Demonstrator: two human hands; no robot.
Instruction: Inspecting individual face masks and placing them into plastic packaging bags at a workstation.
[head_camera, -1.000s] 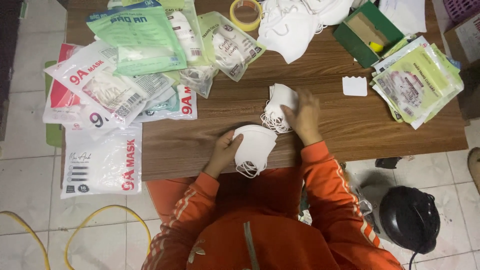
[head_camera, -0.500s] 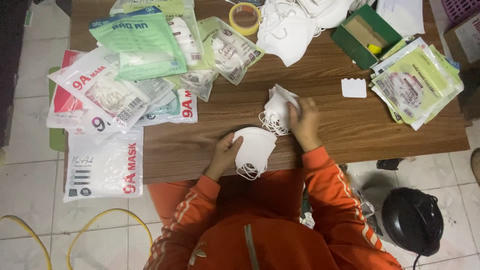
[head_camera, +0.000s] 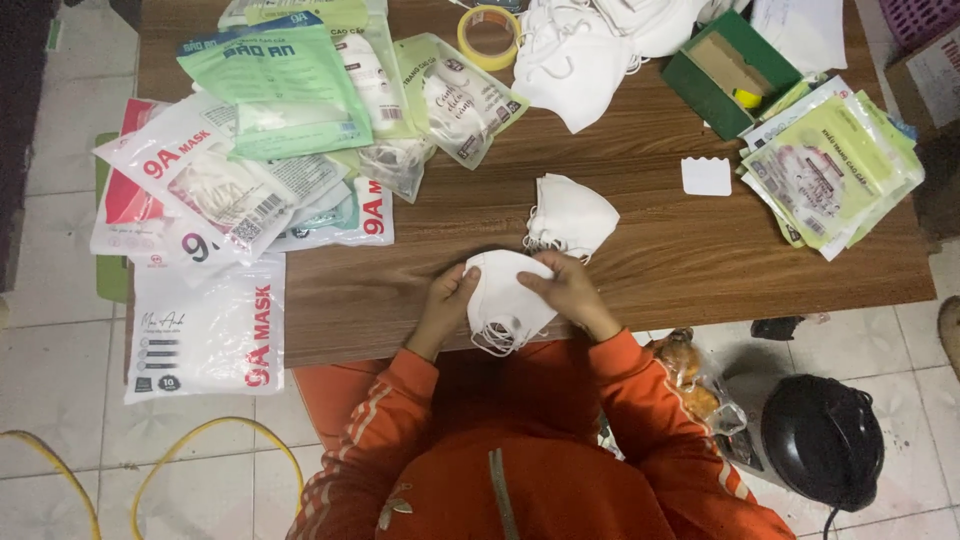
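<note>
Hands meet at the near edge of the desk (head_camera: 640, 270), both closed on one white face mask (head_camera: 505, 295). The left hand (head_camera: 445, 305) grips the mask's left side, its fingers (head_camera: 463, 285) curled over the rim; the right hand (head_camera: 565, 290) pinches the right side, with fingers (head_camera: 535, 283) pressed onto the white fabric. The mask's ear loops hang off the desk edge toward the orange sleeves.

Just beyond the held mask, touching the right hand's fingertips, lies a small stack of white masks (head_camera: 572, 215). Right of that stack, well apart, sits a small white card (head_camera: 707, 176), and farther right a fanned pile of pale green packets (head_camera: 835, 170). Left of the stack, printed mask bags (head_camera: 230, 190) overlap in a heap, one white bag (head_camera: 205, 325) hanging over the desk's near edge. Beyond the stack, at the far edge, are a heap of loose white masks (head_camera: 590, 45), a roll of yellow tape (head_camera: 490, 38) and a green box (head_camera: 735, 72).
</note>
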